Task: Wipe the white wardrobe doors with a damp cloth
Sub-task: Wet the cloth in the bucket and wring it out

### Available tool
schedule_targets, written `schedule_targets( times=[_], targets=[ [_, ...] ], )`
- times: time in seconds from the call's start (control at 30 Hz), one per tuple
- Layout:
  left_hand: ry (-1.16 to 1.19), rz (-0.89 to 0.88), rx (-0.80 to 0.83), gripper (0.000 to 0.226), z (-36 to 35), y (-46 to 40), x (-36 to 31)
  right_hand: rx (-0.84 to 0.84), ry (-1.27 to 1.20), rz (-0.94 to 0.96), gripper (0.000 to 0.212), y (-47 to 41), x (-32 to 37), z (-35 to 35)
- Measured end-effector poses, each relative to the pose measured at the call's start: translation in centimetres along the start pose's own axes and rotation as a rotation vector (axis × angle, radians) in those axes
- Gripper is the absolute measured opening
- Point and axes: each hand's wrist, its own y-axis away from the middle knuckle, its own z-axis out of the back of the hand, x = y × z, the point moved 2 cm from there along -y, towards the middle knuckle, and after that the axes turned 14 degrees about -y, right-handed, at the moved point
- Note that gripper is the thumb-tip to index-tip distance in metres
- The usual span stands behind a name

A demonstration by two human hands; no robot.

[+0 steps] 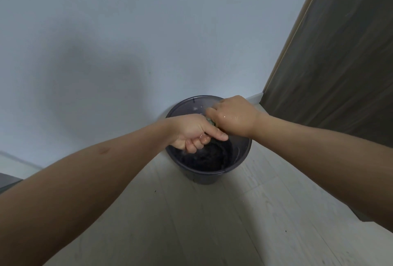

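Both my hands are held together over a dark grey plastic bucket [212, 175] that stands on the floor against the wall. My left hand [192, 130] and my right hand [235, 117] are each closed on a wet greenish cloth [211, 121]. Only a small bit of the cloth shows between the fists. Both hands are wet and shiny. The inside of the bucket is dark, with water in it. No wardrobe door is in view.
A plain pale wall [127, 42] fills the upper left. A dark wood-grain panel [340, 63] stands at the right with a white skirting [254, 97] at its foot. Pale wood-look flooring [202, 223] runs below the bucket.
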Motion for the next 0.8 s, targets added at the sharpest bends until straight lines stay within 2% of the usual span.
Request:
schedule_targets(
  times=[0.17,0.23,0.33,0.4,0.57,0.8],
  targets=[
    [-0.266,-0.006,-0.289,0.039,0.2,-0.6,-1.0,0.073,0.061,-0.120,0.015,-0.7,-0.3,0.2],
    [-0.483,-0.025,-0.456,0.028,0.5,-0.8,-1.7,0.171,0.101,-0.195,0.012,-1.0,-0.1,0.5],
    [-0.923,-0.006,-0.659,0.019,0.6,-0.7,-2.4,0.213,0.079,-0.256,0.012,-1.5,0.4,0.7],
    [-1.024,0.008,-0.752,0.020,0.7,-0.9,-2.2,0.238,-0.012,-0.329,0.013,-1.6,0.4,0.2],
    [-1.219,-0.014,-0.896,0.008,0.6,-1.2,-1.8,0.239,-0.332,-0.511,0.017,-1.3,0.8,-0.8],
    [-1.494,-0.101,-0.917,0.011,1.0,-1.1,-1.8,0.163,-0.783,-0.663,0.037,-0.8,0.7,-1.4]
  ],
)
